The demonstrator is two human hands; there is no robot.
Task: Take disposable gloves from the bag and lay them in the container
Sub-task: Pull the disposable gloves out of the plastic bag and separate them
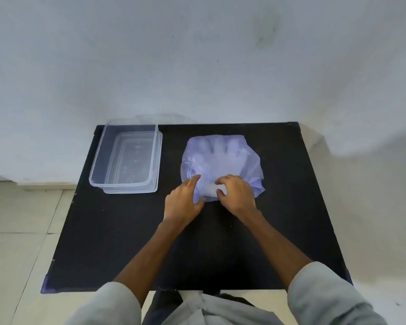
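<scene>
Purple bag (222,164) lies on the black table (291,207), mouth toward the person, gloves (223,150) inside fingers-away. Left hand (182,202) pinches the mouth edge; right hand (237,193) curls, gripping it. Clear container (96,170) sits far-left, long axis away.

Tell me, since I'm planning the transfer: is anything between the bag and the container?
Nothing visible. Bare black tabletop separates the translucent purple plastic bag from the clear rectangular plastic container. Both hands, left and right, are at the bag's near edge.
</scene>
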